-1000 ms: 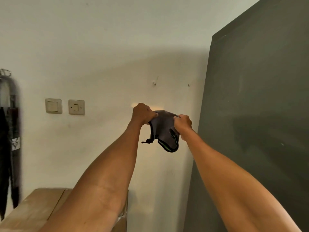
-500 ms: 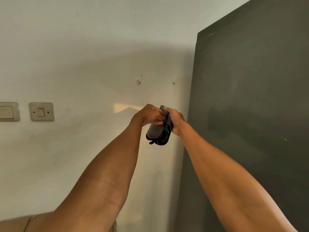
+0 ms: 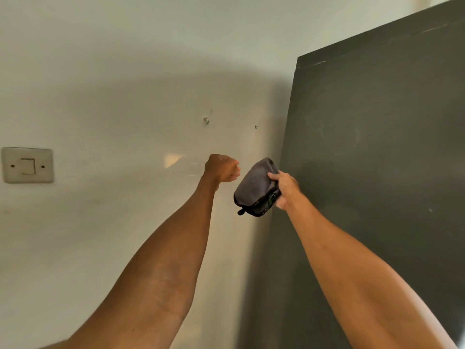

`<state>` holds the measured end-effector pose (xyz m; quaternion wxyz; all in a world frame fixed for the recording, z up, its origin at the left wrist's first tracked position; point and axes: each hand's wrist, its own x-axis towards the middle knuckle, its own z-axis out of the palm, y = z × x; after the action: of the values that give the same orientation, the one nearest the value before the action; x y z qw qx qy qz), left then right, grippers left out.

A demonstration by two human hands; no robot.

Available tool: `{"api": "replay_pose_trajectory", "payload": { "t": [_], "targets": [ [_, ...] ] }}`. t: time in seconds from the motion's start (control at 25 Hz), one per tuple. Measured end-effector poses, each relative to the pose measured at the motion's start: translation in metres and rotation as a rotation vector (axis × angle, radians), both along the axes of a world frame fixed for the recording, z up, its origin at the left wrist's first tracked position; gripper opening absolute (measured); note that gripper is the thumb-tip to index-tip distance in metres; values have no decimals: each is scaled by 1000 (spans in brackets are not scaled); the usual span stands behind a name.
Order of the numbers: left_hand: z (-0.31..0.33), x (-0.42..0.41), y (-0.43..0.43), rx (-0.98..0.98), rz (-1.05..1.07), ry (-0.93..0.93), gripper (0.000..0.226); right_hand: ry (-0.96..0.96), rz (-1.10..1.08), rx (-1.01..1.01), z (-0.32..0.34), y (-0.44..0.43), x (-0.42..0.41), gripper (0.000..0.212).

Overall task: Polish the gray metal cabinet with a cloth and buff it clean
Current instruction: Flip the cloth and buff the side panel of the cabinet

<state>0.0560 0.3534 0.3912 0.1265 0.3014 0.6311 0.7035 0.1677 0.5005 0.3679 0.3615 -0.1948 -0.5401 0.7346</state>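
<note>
- Since half a second ago, my left hand (image 3: 221, 170) has let go of the cloth (image 3: 255, 188) and drawn aside. Both hands were bunched on it then; now the folded wad sits in my right hand (image 3: 285, 190) alone.
- Polishing has not begun, I judge: the cloth hangs just beside the left edge of the gray metal cabinet (image 3: 377, 172). Whether it touches I cannot tell, and the panel shows faint smudges.
- Right fingers (image 3: 274, 176) curl round the folded cloth, gripping it; left fingers are curled into a fist, holding nothing.
</note>
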Motion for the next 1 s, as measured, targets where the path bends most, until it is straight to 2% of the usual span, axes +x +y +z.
{"api": "replay_pose_trajectory", "payload": {
  "t": [0.12,0.28,0.48,0.68,0.92,1.0],
  "targets": [
    [-19,-2,16,-10,-1,-37,15,14,-45,-3,2,3,12,27],
    [-35,10,39,-67,-98,77,41,-15,-108,79,13,6,34,30],
    [-43,30,60,-60,-222,136,24,-167,-197,260,22,19,66,30],
    [-49,39,74,-56,-262,210,10,-313,-365,494,22,29,90,19],
    [-54,45,78,-43,-65,235,19,-315,-389,661,27,17,105,18],
    [-54,47,81,-57,-38,222,15,-297,-402,695,28,9,105,18]
  ]
}}
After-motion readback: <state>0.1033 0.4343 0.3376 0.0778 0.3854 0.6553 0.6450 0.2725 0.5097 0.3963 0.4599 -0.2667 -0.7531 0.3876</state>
